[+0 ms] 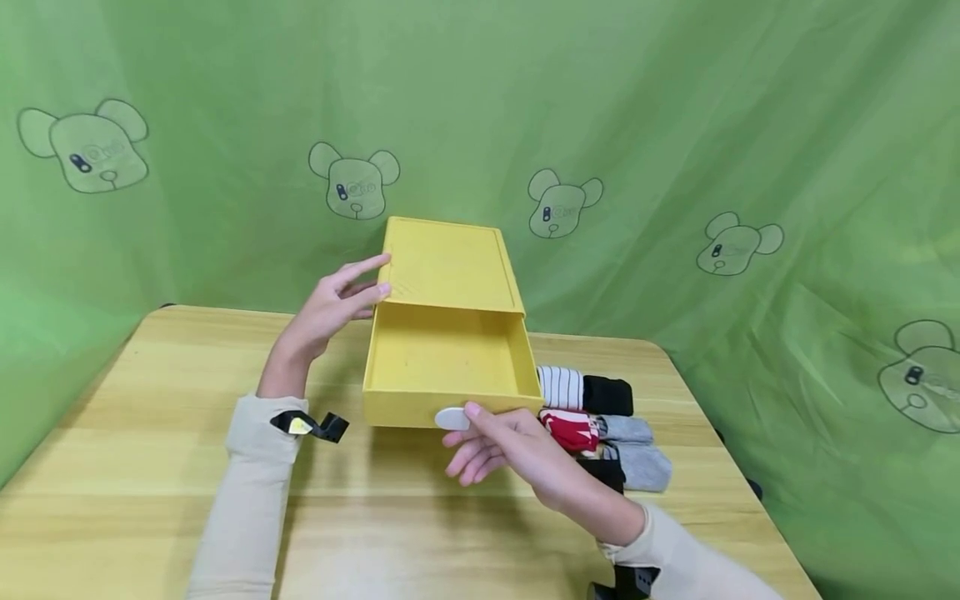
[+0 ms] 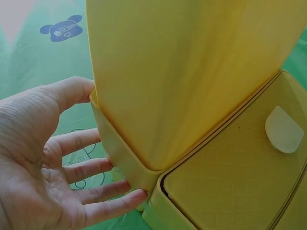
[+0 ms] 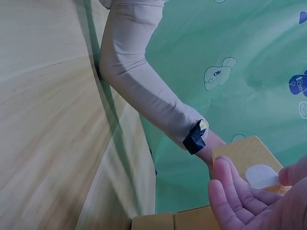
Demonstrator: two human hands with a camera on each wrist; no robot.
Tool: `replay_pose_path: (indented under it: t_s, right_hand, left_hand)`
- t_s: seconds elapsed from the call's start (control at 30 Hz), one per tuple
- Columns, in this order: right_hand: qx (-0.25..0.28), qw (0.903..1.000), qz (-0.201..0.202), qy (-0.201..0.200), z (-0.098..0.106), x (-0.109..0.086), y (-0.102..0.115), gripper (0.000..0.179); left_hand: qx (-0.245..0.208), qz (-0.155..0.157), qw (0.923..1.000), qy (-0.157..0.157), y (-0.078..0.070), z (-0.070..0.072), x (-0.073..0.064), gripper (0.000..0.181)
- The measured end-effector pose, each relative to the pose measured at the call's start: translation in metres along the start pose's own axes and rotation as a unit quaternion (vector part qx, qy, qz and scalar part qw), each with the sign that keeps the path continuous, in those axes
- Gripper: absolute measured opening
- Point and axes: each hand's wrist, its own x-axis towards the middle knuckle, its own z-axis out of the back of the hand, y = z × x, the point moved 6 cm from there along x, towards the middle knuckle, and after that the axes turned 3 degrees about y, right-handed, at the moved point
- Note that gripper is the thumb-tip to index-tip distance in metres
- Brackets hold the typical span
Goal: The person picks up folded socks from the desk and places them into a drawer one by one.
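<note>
A yellow drawer box (image 1: 453, 262) stands on the table, its upper drawer (image 1: 442, 354) pulled out toward me with a bare inside. My left hand (image 1: 330, 304) touches the box's left side, fingers spread and mostly straight; in the left wrist view the fingertips lie along the casing edge. Below the pulled-out drawer, that view shows another drawer front (image 2: 230, 158) with its own white handle (image 2: 284, 130). My right hand (image 1: 510, 450) pinches the upper drawer's white oval handle (image 1: 452, 418) between thumb and fingers. The right wrist view shows the thumb against this handle (image 3: 262, 176).
Several folded socks (image 1: 645, 467), striped, black, red and grey, lie right of the box, partly behind my right hand. The wooden table (image 1: 135, 467) ends at a green curtain (image 1: 465, 100) with bear-head prints behind and beside it.
</note>
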Motion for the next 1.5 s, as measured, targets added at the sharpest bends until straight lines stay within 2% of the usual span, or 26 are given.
replay_pose_path:
  t_s: [0.33, 0.47, 0.57, 0.63, 0.67, 0.77, 0.87, 0.93, 1.03, 1.17, 1.27, 1.37, 1.5]
  right_hand:
    - [-0.026, 0.9994, 0.006, 0.022, 0.001, -0.003, -0.001, 0.057]
    - [-0.070, 0.9959, -0.002, 0.058, 0.003, -0.007, 0.006, 0.056]
    - [-0.131, 0.9858, 0.010, 0.104, 0.007, -0.017, 0.018, 0.047]
    - [-0.171, 0.9756, 0.041, 0.131, 0.012, -0.026, 0.031, 0.038]
    - [-0.188, 0.9696, 0.070, 0.140, 0.016, -0.031, 0.040, 0.033]
    - [-0.208, 0.9566, 0.153, 0.136, 0.035, -0.044, 0.065, 0.025]
    - [-0.213, 0.9540, 0.192, 0.086, 0.064, -0.049, 0.086, 0.024]
    - [-0.213, 0.9559, 0.197, 0.045, 0.087, -0.046, 0.093, 0.024]
    - [-0.221, 0.9587, 0.176, -0.029, 0.125, -0.031, 0.091, 0.025]
    - [-0.235, 0.9593, 0.130, -0.087, 0.171, -0.002, 0.067, 0.032]
    - [-0.268, 0.9559, 0.076, -0.092, 0.197, 0.017, 0.041, 0.042]
    - [-0.310, 0.9474, 0.031, -0.075, 0.215, 0.032, 0.015, 0.050]
    - [-0.327, 0.9440, 0.002, -0.045, 0.231, 0.046, -0.016, 0.054]
  left_hand:
    - [0.003, -0.008, 0.9999, 0.007, -0.001, -0.001, 0.003, 0.059]
    - [0.000, -0.004, 1.0000, 0.005, 0.000, 0.000, 0.001, 0.060]
    - [-0.001, -0.003, 1.0000, 0.005, 0.001, 0.000, -0.001, 0.060]
    - [0.000, -0.006, 1.0000, 0.007, 0.001, 0.000, -0.002, 0.060]
    - [0.000, -0.008, 0.9999, 0.007, 0.001, 0.000, -0.001, 0.059]
    - [0.001, -0.011, 0.9999, 0.007, -0.001, 0.000, 0.001, 0.059]
    - [0.001, -0.009, 0.9999, 0.006, -0.001, 0.000, 0.002, 0.059]
    - [0.001, -0.006, 1.0000, 0.004, -0.001, 0.000, 0.001, 0.060]
    - [-0.001, -0.002, 1.0000, 0.003, 0.000, 0.000, -0.001, 0.060]
    - [-0.003, -0.006, 1.0000, 0.002, -0.001, 0.001, -0.001, 0.060]
    - [-0.002, -0.009, 1.0000, 0.002, -0.001, 0.001, 0.000, 0.060]
    - [-0.002, -0.009, 1.0000, 0.002, -0.002, 0.001, 0.000, 0.060]
    - [-0.002, -0.006, 1.0000, 0.003, -0.001, 0.000, 0.000, 0.060]
